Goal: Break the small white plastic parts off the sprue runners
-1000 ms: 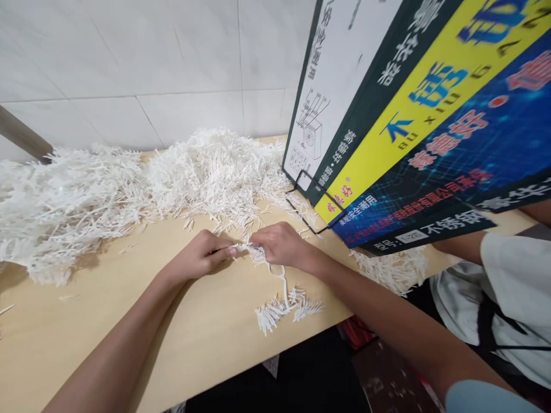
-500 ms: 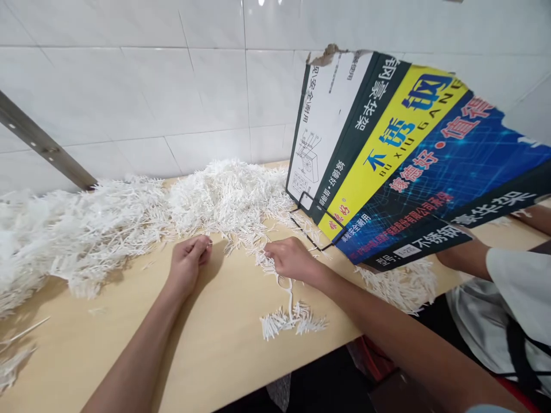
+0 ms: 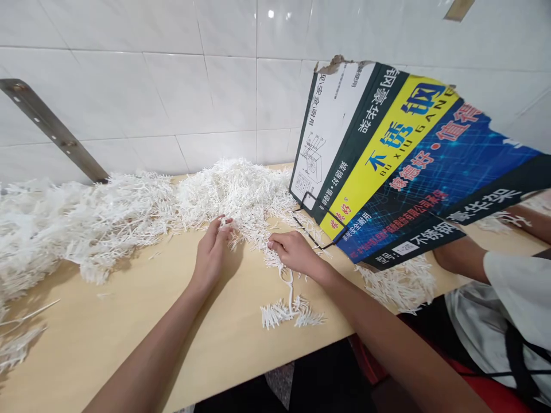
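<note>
My left hand (image 3: 212, 255) reaches to the near edge of a heap of thin white branched plastic pieces (image 3: 241, 192), its fingers apart and touching the loose ones there. To its right, my right hand (image 3: 297, 252) is closed, thumb against the curled forefinger; what lies in the pinch is hidden. Just under that hand runs a white strand with a loop (image 3: 289, 281), leading down to a small fringed cluster of white pieces (image 3: 275, 314) on the table. Whether the strand is held by the hand, I cannot tell.
A printed cardboard sheet (image 3: 387, 155) leans on the right, with a black wire frame (image 3: 322, 226) at its foot. Behind it, another person's arm (image 3: 460, 258) rests near more white pieces (image 3: 398, 284). A metal bracket (image 3: 64, 140) is at the tiled wall. The wooden table (image 3: 142, 321) ends in front.
My left hand has moved right and forward to the heap, and its fingers have parted from a pinch. My right hand stays closed in nearly the same spot. The view has shifted slightly.
</note>
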Demonstrator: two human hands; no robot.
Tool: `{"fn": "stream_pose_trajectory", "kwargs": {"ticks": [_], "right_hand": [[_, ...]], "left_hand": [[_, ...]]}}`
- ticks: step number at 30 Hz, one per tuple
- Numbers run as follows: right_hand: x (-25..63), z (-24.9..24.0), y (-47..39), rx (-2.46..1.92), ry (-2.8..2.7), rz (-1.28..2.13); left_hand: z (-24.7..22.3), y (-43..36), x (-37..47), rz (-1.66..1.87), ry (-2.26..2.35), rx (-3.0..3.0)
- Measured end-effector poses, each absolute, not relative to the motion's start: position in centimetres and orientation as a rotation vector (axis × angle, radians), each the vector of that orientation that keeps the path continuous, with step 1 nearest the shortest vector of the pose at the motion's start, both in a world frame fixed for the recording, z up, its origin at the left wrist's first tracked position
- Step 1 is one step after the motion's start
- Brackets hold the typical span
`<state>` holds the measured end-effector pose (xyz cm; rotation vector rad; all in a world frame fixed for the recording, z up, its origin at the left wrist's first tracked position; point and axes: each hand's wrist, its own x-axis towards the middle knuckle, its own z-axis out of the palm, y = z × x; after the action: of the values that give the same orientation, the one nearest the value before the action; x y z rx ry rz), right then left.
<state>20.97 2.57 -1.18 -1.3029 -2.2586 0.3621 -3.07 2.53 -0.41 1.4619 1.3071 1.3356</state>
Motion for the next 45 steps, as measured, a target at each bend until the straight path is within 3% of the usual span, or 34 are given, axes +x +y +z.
{"fn": "stream_pose_trajectory", "kwargs": {"ticks": [7,10,14,21,32,39,45], "right_hand": [[20.9,-0.9,2.4,-1.28,-2.25,0.403],[20.8,-0.8,2.3,-1.216,-2.255,0.449],[20.6,-0.8,2.0,-1.182,-2.311,0.422],[20.7,-1.1,2.1,-1.131,-2.36,0.406],[21.0,-1.4,2.8,-1.062,-2.391,0.493],[22.2,-1.2,3.1,-1.052,-2.198,0.647],[21.2,-0.9,2.5,-1.118,-2.197,0.586]], "left_hand": [[-0.1,2.7,-3.9,1.495,1.716,2.055],[0.1,2.1,-3.4,1.439,1.469,2.294],[-0.3,1.2,-2.1,1.025,0.95,2.535],[-1.8,2.3,-2.6,0.866,1.093,2.405],[0.0,1.1,-3.2,0.726,1.023,2.265],[-0.7,1.8,-6.2,1.431,1.316,1.677],[0.0,1.3,-2.5,1.098,1.291,2.063]]}}
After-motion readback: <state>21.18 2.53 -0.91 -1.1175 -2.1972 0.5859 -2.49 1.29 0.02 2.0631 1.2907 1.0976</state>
